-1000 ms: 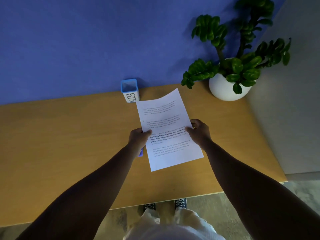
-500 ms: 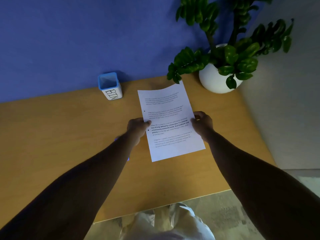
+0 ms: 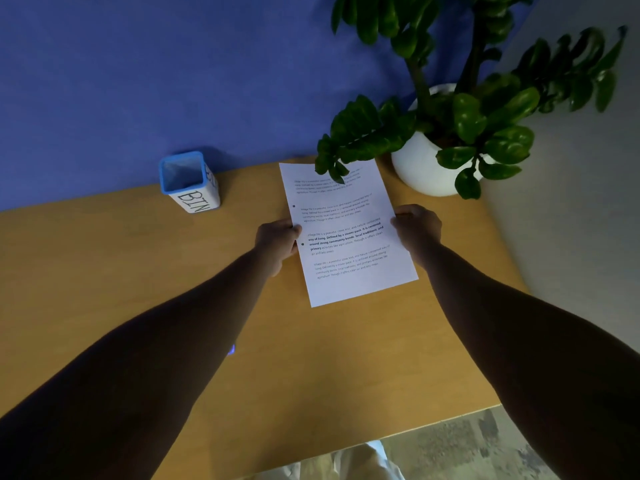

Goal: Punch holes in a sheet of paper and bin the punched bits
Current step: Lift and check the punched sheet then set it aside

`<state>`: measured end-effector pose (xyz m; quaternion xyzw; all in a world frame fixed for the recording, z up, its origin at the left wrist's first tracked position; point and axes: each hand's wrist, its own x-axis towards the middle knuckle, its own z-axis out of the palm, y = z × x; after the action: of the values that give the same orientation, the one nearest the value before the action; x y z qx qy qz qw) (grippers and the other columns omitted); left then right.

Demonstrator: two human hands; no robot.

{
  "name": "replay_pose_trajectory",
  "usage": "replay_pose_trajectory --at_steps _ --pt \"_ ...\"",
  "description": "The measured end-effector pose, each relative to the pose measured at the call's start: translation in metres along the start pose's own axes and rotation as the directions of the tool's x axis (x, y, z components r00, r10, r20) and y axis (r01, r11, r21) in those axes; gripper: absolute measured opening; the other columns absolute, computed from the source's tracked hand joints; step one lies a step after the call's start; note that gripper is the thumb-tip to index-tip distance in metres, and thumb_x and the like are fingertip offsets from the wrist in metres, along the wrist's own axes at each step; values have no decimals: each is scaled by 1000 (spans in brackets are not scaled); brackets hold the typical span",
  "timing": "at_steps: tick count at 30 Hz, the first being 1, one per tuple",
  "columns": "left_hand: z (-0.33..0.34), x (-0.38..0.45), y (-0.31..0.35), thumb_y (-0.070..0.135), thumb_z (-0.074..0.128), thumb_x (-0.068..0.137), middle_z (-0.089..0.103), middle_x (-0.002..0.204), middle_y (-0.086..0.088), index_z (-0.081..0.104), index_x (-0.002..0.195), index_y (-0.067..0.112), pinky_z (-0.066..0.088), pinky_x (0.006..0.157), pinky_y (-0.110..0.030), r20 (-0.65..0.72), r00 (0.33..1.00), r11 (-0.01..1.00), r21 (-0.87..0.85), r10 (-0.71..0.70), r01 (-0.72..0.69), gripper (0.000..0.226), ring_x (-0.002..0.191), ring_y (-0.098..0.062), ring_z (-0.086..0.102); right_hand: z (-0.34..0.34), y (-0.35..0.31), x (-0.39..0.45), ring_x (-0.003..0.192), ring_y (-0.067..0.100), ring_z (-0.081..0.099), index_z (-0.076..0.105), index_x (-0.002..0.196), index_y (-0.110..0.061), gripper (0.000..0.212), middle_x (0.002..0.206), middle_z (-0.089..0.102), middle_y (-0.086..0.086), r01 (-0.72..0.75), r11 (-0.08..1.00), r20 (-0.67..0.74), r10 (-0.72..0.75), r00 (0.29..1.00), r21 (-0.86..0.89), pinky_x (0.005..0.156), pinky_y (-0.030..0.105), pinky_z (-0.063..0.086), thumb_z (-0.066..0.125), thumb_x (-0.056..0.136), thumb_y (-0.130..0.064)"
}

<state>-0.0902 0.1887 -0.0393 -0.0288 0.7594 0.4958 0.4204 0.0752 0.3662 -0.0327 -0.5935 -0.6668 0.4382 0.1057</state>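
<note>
Both hands, left hand (image 3: 277,237) and right hand (image 3: 417,230), fingers clamped on side edges of sheet (image 3: 349,237) on tabletop (image 3: 104,271), two holes already at left margin, bin (image 3: 188,181) farther left by wall; next likely binning bits.

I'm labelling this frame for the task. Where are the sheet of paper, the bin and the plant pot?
sheet of paper (image 3: 349,285), head view, blank lower part of the page.
bin (image 3: 194,200), head view, white front wall with the lettering.
plant pot (image 3: 420,169), head view, white side wall.
</note>
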Motion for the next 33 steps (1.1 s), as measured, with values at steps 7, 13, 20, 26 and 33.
replay_pose_trajectory --at_steps 7,13,20,26,33 --pt "7 23 4 11 66 94 73 111 -10 70 116 7 59 82 -29 -40 999 1000 -28 -3 1 23 97 -20 71 6 -1 23 86 15 54 71 112 -19 26 112 69 4 10 1000 -52 -11 999 -15 46 15 35 59 89 -15" --pt "8 34 -7 14 74 88 75 104 -9 73 113 10 61 82 -31 -123 992 1000 24 12 -9 26 88 -19 73 12 5 30 89 18 58 71 110 -19 26 111 69 4 5 999 -60 -8 998 -45 52 18 39 58 88 -16" --pt "5 25 -10 25 73 79 75 77 8 76 85 29 61 78 -31 -265 954 975 205 139 -86 8 77 -15 72 14 10 32 87 18 53 69 111 -15 33 112 68 8 -17 992 -129 0 992 -125 54 13 38 46 89 -8" --pt "1 21 -13 29 71 80 74 75 11 70 68 36 61 74 -32 -273 945 957 269 181 -106 13 72 -15 71 20 13 21 89 22 61 69 108 -12 27 106 70 7 22 989 -172 -48 984 -148 70 24 43 49 89 -11" --pt "-16 8 -19 32 65 86 76 100 11 77 102 29 49 75 -23 -259 920 890 424 295 -166 20 91 -11 69 41 18 -11 118 23 54 63 120 -13 30 125 65 4 303 910 -116 -345 931 -282 89 33 45 55 93 -25"
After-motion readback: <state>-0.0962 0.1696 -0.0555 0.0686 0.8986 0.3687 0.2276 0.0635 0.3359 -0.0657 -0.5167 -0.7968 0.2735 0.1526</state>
